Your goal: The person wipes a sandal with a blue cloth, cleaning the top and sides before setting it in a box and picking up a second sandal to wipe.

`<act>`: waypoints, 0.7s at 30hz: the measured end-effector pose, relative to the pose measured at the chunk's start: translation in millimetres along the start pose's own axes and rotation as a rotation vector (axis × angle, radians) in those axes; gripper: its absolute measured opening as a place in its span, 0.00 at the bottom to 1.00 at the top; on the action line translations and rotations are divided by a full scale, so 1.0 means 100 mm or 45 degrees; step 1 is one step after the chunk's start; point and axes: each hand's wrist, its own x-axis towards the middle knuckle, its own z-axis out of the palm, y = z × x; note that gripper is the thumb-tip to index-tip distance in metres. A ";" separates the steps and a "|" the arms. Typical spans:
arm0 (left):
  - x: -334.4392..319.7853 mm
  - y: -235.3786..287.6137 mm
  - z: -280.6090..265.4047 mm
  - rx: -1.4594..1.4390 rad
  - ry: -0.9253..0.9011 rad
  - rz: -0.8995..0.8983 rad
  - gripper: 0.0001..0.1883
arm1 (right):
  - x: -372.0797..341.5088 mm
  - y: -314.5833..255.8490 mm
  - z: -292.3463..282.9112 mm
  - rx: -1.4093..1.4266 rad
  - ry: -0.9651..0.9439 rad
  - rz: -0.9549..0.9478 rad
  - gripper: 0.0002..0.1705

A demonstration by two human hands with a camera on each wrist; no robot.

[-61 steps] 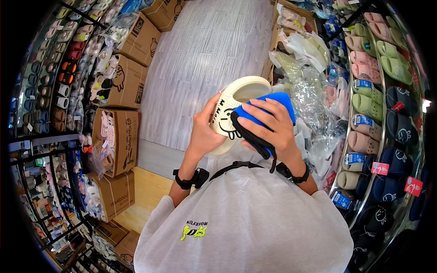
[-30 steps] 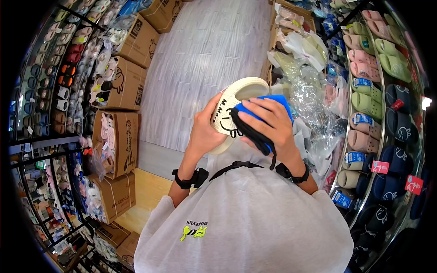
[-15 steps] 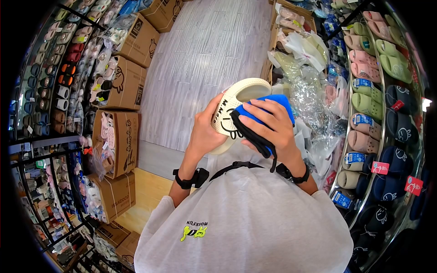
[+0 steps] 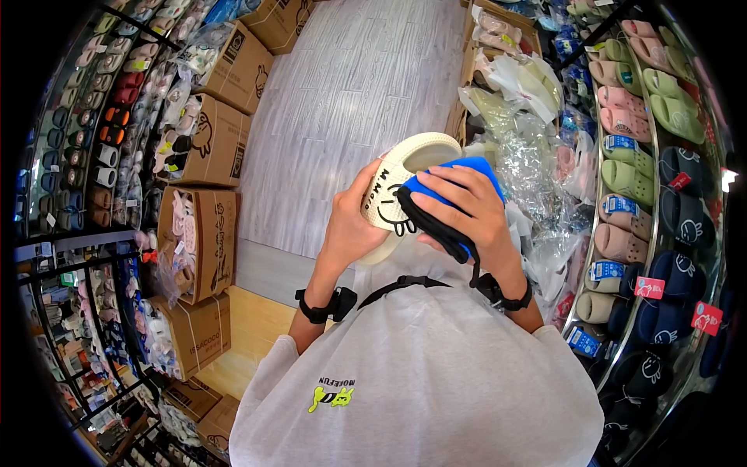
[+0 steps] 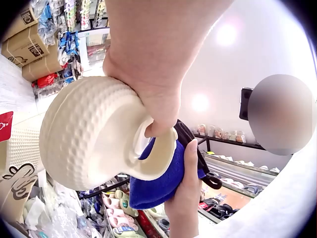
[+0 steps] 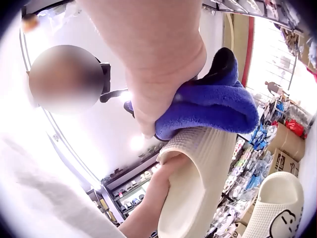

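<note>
A cream slide slipper with a dotted texture, black lettering and a rabbit face is held up in front of the chest. My left hand grips it along the side, with the thumb inside the strap opening in the left wrist view. My right hand holds a blue plush cloth with a black edge and cord, fingers spread over it. The cloth lies against the slipper's strap in the right wrist view. A second cream slipper with a black drawing shows lower right there.
Cardboard boxes of bagged slippers line the left, beside crowded racks. Clear plastic bags are heaped on the right, next to shelves of slippers. Grey plank flooring runs ahead.
My right hand shifts slightly back and forth with the cloth over the slipper, now a little further right than half a second ago. The left hand and slipper stay almost still.
</note>
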 end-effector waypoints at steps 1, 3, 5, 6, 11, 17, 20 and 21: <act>0.00 0.00 0.00 0.011 0.005 0.020 0.38 | 0.00 0.00 0.01 -0.007 0.006 0.000 0.31; 0.00 -0.01 0.00 0.000 0.004 0.014 0.38 | 0.00 -0.03 0.03 -0.033 0.019 -0.018 0.30; 0.01 -0.01 0.00 -0.011 0.002 0.009 0.38 | 0.00 -0.07 0.05 -0.023 0.001 -0.044 0.30; 0.01 -0.02 -0.01 -0.013 -0.003 0.008 0.38 | 0.00 -0.08 0.06 -0.013 -0.018 -0.069 0.30; 0.00 0.01 -0.01 -0.002 -0.018 -0.009 0.38 | -0.04 0.00 0.05 -0.042 0.028 0.019 0.30; -0.01 -0.03 -0.01 -0.036 -0.032 -0.040 0.39 | -0.03 -0.12 0.10 -0.054 -0.026 -0.078 0.29; 0.00 -0.03 0.00 -0.009 -0.013 0.027 0.40 | -0.01 -0.09 0.07 -0.049 0.000 -0.031 0.29; 0.00 -0.02 0.00 0.000 -0.008 0.051 0.40 | -0.01 -0.06 0.07 -0.031 0.037 0.006 0.29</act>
